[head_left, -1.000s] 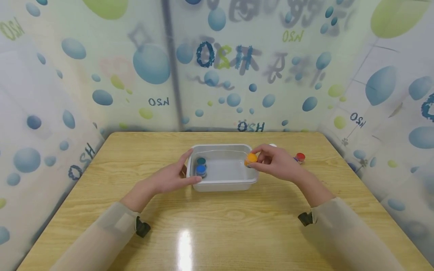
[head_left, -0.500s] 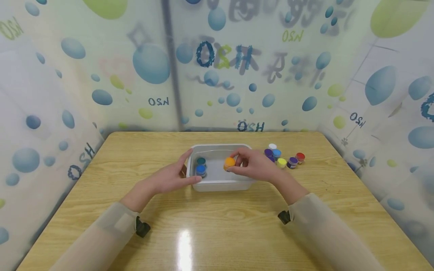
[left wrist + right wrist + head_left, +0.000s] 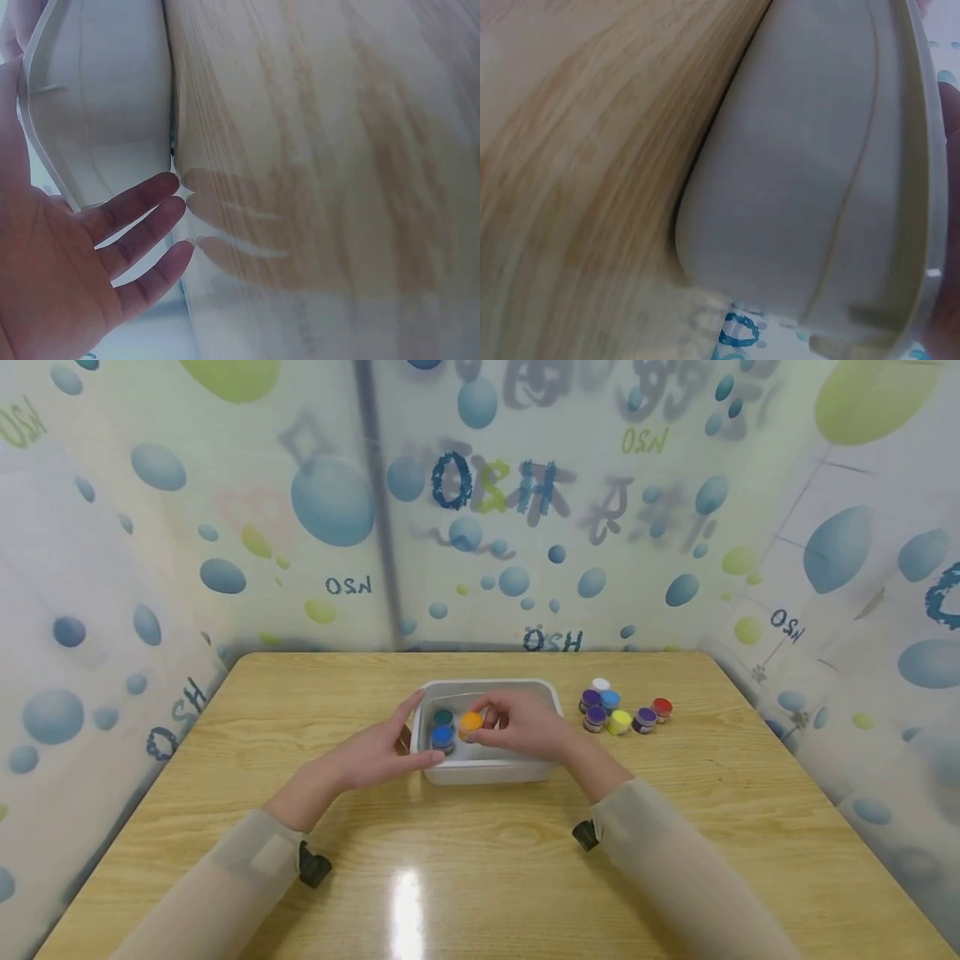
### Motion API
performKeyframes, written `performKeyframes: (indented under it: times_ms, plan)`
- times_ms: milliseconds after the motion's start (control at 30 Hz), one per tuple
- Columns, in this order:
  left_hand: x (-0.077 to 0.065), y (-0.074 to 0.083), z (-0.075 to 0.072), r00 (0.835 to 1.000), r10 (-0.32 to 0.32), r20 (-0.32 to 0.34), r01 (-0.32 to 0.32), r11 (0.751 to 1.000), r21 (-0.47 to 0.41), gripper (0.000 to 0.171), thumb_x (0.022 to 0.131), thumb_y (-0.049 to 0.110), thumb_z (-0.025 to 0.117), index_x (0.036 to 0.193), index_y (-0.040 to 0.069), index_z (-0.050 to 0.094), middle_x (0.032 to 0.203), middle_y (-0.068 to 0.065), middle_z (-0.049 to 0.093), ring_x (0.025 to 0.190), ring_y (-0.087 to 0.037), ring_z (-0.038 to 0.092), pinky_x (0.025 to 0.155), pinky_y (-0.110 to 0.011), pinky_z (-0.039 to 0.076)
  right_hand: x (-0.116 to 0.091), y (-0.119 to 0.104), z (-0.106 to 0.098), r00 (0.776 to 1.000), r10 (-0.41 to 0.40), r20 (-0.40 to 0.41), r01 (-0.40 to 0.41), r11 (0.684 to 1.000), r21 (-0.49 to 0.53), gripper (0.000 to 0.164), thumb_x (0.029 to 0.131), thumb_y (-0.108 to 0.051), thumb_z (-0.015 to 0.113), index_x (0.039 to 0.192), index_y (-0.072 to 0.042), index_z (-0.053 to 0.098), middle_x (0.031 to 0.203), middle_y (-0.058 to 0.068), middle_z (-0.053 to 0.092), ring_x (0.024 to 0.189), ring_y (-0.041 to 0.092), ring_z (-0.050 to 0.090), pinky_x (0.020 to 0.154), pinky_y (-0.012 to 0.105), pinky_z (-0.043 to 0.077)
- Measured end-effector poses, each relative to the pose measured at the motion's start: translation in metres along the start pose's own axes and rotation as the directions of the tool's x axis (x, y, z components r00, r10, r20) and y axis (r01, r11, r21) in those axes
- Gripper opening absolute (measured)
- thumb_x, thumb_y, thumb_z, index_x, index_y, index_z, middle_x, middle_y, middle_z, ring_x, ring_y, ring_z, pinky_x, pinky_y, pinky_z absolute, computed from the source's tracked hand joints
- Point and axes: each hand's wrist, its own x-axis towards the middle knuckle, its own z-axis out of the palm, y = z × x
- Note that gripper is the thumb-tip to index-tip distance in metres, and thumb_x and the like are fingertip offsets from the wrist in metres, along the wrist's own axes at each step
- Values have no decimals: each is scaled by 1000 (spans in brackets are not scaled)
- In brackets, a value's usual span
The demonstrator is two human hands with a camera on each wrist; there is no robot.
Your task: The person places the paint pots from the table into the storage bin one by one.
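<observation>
Far left: left hand (image 3: 375, 752) at the left end of the white plastic bin (image 3: 495, 767), thumb along the near rim, the other fingers extended outside the end wall; left wrist view shows three of them straight and spread, not clenched. Bin's long axis runs left to right across the wooden table (image 3: 510, 860). Inside, against the left end, two squat jars, lids up: teal-capped jar (image 3: 443, 717) on the far side, blue-capped jar (image 3: 442, 739) nearer the person, close to the left thumb. Next, just right of that pair, the orange-capped jar (image 3: 471, 724), within the bin's outline, pinched between thumb and fingers of the right hand (image 3: 528, 722). This is the relation that counts: the pair lies to the left of the held jar, on the side the right fingertips point to, with little room between; touching or apart, cannot tell. Whether its base meets the bin floor is likewise hidden; the right wrist view gives mostly outer wall. Right hand is the nearer one, reaching in over the right part of the bin. Beyond the bin, on the table to the right, a loose cluster: white-capped jar (image 3: 600, 684) at the back, a blue-lidded jar (image 3: 610, 700) and purple-capped jars (image 3: 595, 719) close by, yellow-capped jar (image 3: 619, 722) in front, red-capped jar (image 3: 662, 708) farthest right.
</observation>
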Motion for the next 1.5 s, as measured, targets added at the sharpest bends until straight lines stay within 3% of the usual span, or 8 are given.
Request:
performKeyframes:
  times_ms: [133, 367, 633, 967, 1500]
  plan:
    - [2, -5, 1, 999, 51, -1, -51, 999, -3, 117, 96, 81, 64, 178, 30, -3, 114, -8, 73, 96, -20, 68, 76, -35, 55, 7, -3, 9, 1000, 26, 10, -26, 1000, -9, 30, 100, -37, 82, 125, -23, 74, 97, -4, 71, 86, 17, 64, 77, 31, 54]
    - [0, 0, 3, 1000, -6, 3, 6, 1000, -23, 117, 96, 76, 69, 178, 31, -1, 114, -5, 73, 97, -18, 69, 80, -36, 56, 16, -8, 18, 999, 26, 31, -26, 1000, 13, 32, 100, -40, 82, 126, -24, 73, 99, -3, 71, 84, 18, 63, 73, 30, 53]
    - [-1, 2, 3, 1000, -6, -1, 6, 1000, -8, 115, 98, 74, 68, 178, 29, -2, 116, -5, 73, 94, -17, 68, 78, -36, 55, 21, -3, 23, 997, 47, 68, -53, 995, 84, 26, 99, -36, 84, 121, -25, 75, 97, -2, 73, 84, 19, 64, 76, 32, 54]
    - [-2, 0, 1, 1000, 5, -16, -5, 1000, 8, 115, 99, 72, 68, 178, 27, -2, 116, -6, 73, 94, -17, 68, 78, -36, 54, 25, 0, 27, 978, 15, 206, -20, 1000, 24, 25, 102, -31, 79, 126, -24, 77, 98, -5, 75, 86, 14, 64, 76, 28, 53]
    - [-2, 3, 0, 1000, 8, -14, -8, 1000, 20, 116, 99, 71, 69, 178, 25, -2, 116, -6, 73, 98, -18, 68, 81, -36, 55, 26, 6, 30, 961, 44, 273, -32, 998, -48, 30, 108, -26, 72, 137, -33, 76, 107, -9, 75, 98, 12, 67, 88, 31, 55]
